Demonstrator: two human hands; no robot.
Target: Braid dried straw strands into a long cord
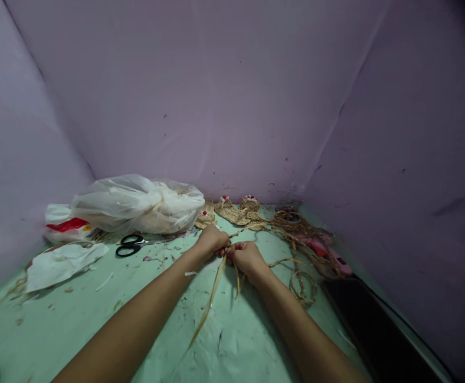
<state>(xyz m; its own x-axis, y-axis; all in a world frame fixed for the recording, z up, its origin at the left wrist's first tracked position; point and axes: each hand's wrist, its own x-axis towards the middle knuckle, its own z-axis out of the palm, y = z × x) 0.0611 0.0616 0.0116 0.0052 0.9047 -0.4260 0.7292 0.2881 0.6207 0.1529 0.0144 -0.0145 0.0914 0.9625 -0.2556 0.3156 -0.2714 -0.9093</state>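
Observation:
My left hand point(213, 241) and my right hand point(247, 257) meet at the middle of the green surface, both with fingers closed in a pinch. Between them they grip a tan plant-fibre braid. A loose flat fibre strand point(208, 304) hangs down from my fingers toward the front, and shorter ends dangle below my right hand. A braided cord point(294, 255) runs off to the right in loops. Just behind the hands lie woven fibre pieces point(232, 214) with red and white beads. My fingers hide the exact point of grip.
A knotted clear plastic bag point(136, 205) lies at the back left, near black-handled scissors point(131, 246). A white sheet point(63, 265) and a red-and-white packet point(68, 223) are further left. On the right are a pink tool point(338, 262) and a dark flat panel point(372, 319). Purple walls close in three sides.

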